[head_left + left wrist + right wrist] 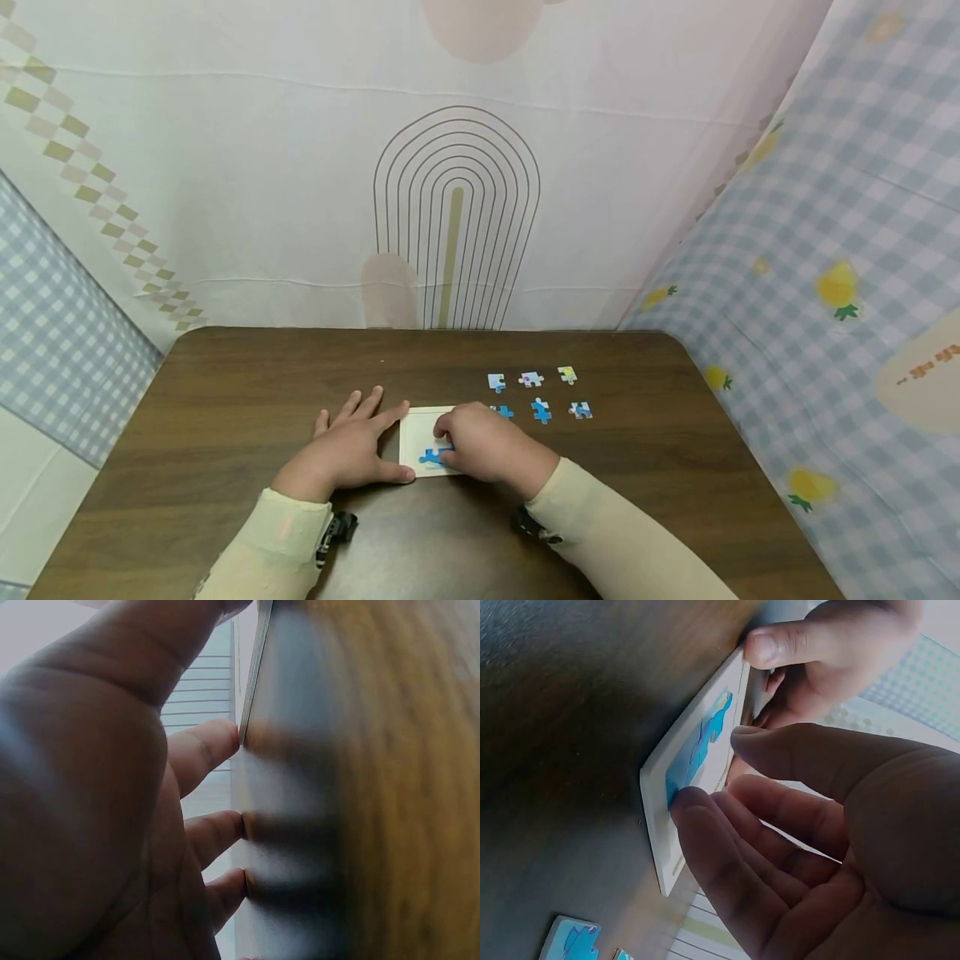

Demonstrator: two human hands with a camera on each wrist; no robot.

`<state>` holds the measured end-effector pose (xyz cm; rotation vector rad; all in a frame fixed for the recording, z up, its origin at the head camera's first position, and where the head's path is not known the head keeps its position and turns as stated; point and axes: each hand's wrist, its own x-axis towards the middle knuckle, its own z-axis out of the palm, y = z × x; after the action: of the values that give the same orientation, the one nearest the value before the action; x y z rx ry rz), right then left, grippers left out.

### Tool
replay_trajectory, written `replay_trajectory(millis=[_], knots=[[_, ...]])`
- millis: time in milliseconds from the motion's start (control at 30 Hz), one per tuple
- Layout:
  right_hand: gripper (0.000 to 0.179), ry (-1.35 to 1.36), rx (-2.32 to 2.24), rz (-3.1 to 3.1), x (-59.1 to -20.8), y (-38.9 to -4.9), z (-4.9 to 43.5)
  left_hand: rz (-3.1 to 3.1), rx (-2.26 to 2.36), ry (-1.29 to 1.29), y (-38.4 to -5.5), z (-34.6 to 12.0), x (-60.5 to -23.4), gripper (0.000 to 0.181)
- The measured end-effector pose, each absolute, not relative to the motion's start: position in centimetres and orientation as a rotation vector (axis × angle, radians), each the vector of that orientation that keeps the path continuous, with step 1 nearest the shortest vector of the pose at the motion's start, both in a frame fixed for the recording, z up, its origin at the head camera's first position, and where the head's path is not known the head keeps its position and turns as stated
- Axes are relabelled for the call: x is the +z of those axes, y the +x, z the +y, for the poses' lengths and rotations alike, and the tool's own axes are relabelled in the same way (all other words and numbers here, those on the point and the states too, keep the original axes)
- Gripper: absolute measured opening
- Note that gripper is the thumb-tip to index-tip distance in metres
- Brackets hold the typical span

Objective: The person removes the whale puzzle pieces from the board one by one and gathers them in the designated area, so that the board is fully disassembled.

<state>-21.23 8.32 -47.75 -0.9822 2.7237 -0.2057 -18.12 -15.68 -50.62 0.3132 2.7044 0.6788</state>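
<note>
A small pale puzzle tray (406,433) lies on the table. Joined blue jigsaw pieces (432,456) fill part of its near side. My left hand (347,451) is spread flat at the tray's left side, thumb and index fingertips at its corners; the left wrist view shows fingertips on the tabletop. Over the tray bends my right hand (486,443). In the right wrist view its index fingertip (690,801) touches the end of the blue pieces, while the thumb (780,750) stands apart from it. Nothing shows pinched between them.
Several loose jigsaw pieces lie in two rows right of the tray, among them a blue piece (541,410) and a yellowish piece (567,375). The brown wooden table (285,367) ends at a white patterned curtain (285,208) behind; checked cloth (780,333) hangs at the right.
</note>
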Motion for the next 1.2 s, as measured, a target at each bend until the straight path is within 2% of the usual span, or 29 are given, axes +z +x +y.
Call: replay_trajectory(millis=[267,667,1200], knots=[[0.011,-1.062,0.068,2.777,-48.0,-20.8,7.3,2.704,0.683,0.322,-18.1,-15.8,-50.6,0.113],[0.013,-0.893,0.272,2.745,-47.5,-19.7,5.4,2.697,0.684,0.321,-18.2,-15.8,-50.8,0.114],[0.008,-0.895,0.201,2.760,-47.1,-19.7,5.1,2.696,0.695,0.323,-18.1,-15.8,-50.7,0.114]])
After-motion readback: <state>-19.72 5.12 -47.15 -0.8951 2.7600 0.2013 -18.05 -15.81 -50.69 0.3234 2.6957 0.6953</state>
